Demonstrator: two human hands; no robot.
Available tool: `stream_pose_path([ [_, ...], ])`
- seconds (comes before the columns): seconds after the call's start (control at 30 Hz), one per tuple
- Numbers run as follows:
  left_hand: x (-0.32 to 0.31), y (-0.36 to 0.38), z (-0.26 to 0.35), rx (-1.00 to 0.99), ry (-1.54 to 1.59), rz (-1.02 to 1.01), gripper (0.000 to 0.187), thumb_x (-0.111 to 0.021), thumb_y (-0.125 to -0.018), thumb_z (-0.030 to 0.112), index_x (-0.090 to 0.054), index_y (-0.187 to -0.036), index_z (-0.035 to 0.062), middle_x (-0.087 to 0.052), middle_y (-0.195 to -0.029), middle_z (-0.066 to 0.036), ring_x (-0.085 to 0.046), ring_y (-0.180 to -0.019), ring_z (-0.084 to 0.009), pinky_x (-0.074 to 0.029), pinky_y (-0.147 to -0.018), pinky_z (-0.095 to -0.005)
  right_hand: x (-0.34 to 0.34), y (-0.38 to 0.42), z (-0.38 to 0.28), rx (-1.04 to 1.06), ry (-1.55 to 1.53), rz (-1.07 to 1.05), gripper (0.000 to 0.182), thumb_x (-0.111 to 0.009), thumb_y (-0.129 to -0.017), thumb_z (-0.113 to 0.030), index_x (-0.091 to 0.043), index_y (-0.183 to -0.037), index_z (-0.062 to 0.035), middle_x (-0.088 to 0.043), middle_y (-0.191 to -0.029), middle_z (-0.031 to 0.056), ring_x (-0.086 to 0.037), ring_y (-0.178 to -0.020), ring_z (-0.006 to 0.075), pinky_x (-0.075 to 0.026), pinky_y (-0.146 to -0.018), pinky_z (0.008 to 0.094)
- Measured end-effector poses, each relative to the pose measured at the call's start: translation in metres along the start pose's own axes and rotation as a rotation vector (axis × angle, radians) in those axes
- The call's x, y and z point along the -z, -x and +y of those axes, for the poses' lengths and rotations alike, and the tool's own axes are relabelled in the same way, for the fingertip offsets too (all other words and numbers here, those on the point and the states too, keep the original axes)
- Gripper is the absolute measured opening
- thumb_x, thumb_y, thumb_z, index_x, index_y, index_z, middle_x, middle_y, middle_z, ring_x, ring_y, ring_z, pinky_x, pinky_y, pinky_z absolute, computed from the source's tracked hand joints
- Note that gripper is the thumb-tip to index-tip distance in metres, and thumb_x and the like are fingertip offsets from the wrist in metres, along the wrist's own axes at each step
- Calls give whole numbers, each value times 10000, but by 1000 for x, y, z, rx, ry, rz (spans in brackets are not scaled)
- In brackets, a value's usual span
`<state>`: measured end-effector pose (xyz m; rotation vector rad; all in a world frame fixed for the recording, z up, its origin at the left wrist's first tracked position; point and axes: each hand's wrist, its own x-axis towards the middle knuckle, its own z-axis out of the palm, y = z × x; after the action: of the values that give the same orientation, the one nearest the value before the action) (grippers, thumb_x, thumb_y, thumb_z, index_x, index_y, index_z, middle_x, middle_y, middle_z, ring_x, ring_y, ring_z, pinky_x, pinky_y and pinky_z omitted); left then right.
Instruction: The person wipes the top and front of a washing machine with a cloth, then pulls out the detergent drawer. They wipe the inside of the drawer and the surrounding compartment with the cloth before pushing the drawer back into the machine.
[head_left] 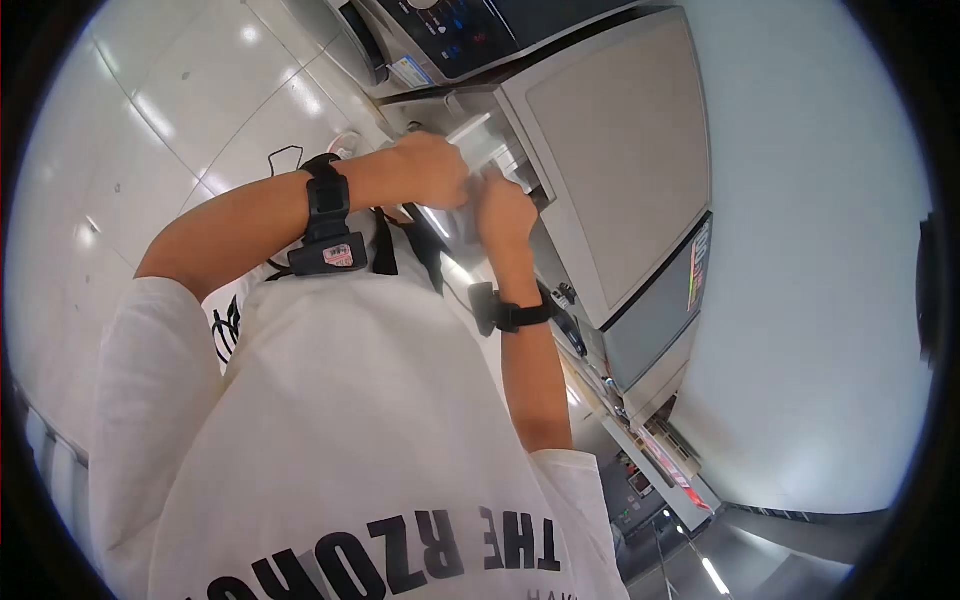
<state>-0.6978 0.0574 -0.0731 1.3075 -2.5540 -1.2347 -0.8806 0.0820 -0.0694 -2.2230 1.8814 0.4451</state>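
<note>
My left hand (pixel 435 170) reaches in from the left with its fingers curled closed. Close beside it, almost touching, my right hand (pixel 505 212) is closed too. Between and just beyond the hands is a pale, translucent piece (pixel 477 137), blurred, at the front of a grey appliance (pixel 620 150). The fingertips are hidden, so what each hand grips cannot be made out. Black straps with small devices sit on both wrists.
A dark control panel (pixel 455 35) with a knob is at the top, beside a round dark door edge. Glossy floor tiles (pixel 200 90) lie at the upper left. More grey appliances with coloured labels line the right, beside a pale wall (pixel 800 250).
</note>
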Motion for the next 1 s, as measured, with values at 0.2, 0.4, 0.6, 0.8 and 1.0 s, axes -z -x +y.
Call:
stream_pose_path([
  [0.2, -9, -1, -4, -6, 51, 50, 404, -574, -815, 390, -745, -815, 24, -705, -777, -201, -702, -780, -391, -566, -743, -482, -23, 5, 0, -90, -72, 141, 212, -629, -903, -328, -636, -912, -116, -708, -787, 145, -700, -756, 368, -527, -624, 501],
  [0.4, -15, -3, -4, -28, 26, 78, 390, -567, -809, 379, -747, -812, 33, -707, -761, -176, -704, -761, -377, -564, -720, -479, -17, 12, 1, -71, -123, 175, 231, -630, -915, -330, -654, -977, -109, -704, -831, 166, -689, -799, 382, -522, -692, 498],
  [0.6, -14, 10, -4, -17, 205, 176, 300, -595, -779, 306, -753, -769, 51, -707, -758, -173, -697, -725, -358, -554, -677, -467, -17, 5, -3, -183, -104, 79, 283, -677, -894, -304, -703, -1112, -126, -730, -930, 153, -706, -843, 356, -543, -739, 462],
  [0.8, -18, 14, -4, -94, 108, 292, 199, -656, -712, 245, -783, -808, 125, -739, -778, -75, -719, -736, -276, -537, -645, -408, -28, 5, 12, -20, -224, 202, 251, -731, -852, -213, -730, -1078, -103, -738, -916, 147, -723, -792, 291, -544, -684, 391],
  [1.0, -27, 10, -2, -90, 91, 343, 196, -640, -722, 260, -771, -764, 121, -725, -744, -107, -708, -705, -285, -510, -654, -432, -29, 3, 22, 19, -320, 162, 223, -659, -854, -125, -700, -1032, 3, -734, -922, 176, -714, -797, 245, -517, -688, 352],
])
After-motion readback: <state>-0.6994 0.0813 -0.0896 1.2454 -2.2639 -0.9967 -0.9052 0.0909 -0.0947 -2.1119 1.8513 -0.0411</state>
